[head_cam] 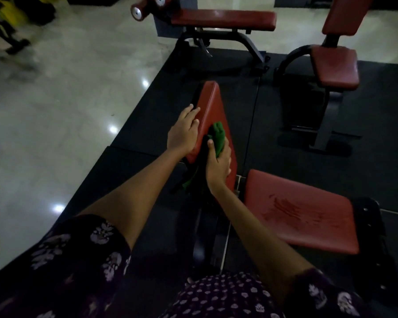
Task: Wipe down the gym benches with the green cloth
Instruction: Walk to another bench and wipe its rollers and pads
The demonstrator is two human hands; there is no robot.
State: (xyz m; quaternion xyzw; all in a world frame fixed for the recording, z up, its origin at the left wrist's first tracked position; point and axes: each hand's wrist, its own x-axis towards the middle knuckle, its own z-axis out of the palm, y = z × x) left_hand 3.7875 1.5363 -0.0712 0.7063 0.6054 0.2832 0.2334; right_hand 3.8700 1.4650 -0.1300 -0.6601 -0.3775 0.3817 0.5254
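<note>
Right hand (218, 161) bunches the soft, light cloth (217, 136) on the pad (213, 104), left hand (184, 131) flat, steadying its edge.

The scene is dim, and the black mats (147, 106) and the frame's lower corners sink into near-black. Small white glare spots dot the glossy pale floor (55, 111), mirroring lights overhead. The upper-left corner is smeared with blur, straight lines bow toward the edges from the wide lens, and the red pads (299, 212) look soft and grainy.
</note>
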